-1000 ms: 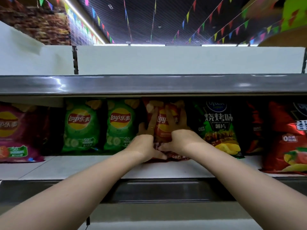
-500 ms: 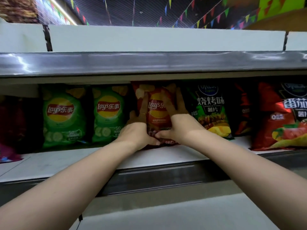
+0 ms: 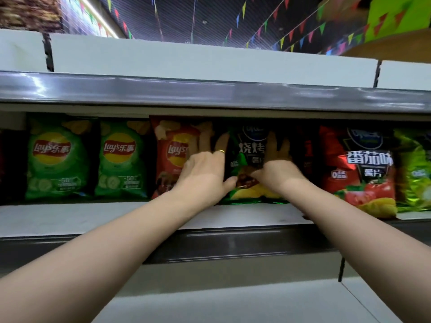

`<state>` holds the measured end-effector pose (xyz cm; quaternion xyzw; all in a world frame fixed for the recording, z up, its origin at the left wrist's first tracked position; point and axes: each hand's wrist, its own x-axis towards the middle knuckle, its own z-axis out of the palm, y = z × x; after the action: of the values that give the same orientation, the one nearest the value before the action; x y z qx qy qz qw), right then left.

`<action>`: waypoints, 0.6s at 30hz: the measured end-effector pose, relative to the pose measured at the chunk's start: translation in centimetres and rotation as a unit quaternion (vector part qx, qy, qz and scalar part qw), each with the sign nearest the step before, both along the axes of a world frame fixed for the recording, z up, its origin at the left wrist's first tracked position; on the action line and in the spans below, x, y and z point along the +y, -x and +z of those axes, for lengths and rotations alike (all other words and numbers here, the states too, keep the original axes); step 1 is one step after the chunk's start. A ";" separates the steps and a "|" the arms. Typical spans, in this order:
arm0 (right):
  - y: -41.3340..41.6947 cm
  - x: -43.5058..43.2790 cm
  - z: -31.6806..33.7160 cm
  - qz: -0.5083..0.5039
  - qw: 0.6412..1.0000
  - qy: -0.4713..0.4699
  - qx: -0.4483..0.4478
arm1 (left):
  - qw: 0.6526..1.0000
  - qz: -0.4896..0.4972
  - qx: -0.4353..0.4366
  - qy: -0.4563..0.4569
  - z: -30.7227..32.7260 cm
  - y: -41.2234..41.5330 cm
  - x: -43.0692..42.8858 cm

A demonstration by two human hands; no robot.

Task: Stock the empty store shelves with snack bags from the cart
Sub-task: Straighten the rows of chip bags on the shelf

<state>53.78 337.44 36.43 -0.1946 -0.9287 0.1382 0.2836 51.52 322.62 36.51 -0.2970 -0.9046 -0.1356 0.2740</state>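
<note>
Shelf [image 3: 93,217]: straight fingers [image 3: 223,141] flanking dark-green bag [image 3: 250,149]

Barbecue bag [image 3: 250,149] stands on shelf [image 3: 70,217] between Lay's bag [image 3: 172,157] and tomato bag [image 3: 363,164].

The left hand [image 3: 205,169] and right hand [image 3: 277,170] have moved off the red bag [image 3: 172,155] and now flank the green bag [image 3: 247,155] just right of it.
</note>
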 end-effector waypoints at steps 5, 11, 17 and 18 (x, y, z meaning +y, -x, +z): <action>0.6 1.1 0.0 0.094 0.988 0.121 -0.014 | 0.992 -0.044 -0.114 -0.026 -1.2 1.0 5.2; 0.7 2.2 -1.0 0.144 0.969 0.194 0.054 | 0.964 -0.062 -0.205 -0.157 -2.4 2.4 7.5; 2.5 1.5 -1.0 0.148 0.965 0.208 0.065 | 0.965 -0.072 -0.179 -0.179 -2.8 3.9 7.1; 2.7 1.5 -1.1 0.141 0.967 0.202 0.067 | 0.963 -0.083 -0.178 -0.185 -2.9 4.0 7.0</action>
<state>51.03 338.91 35.33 -0.1055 -0.8786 0.3743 0.2772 47.52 329.66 33.60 -0.2861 -0.8700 -0.3740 0.1463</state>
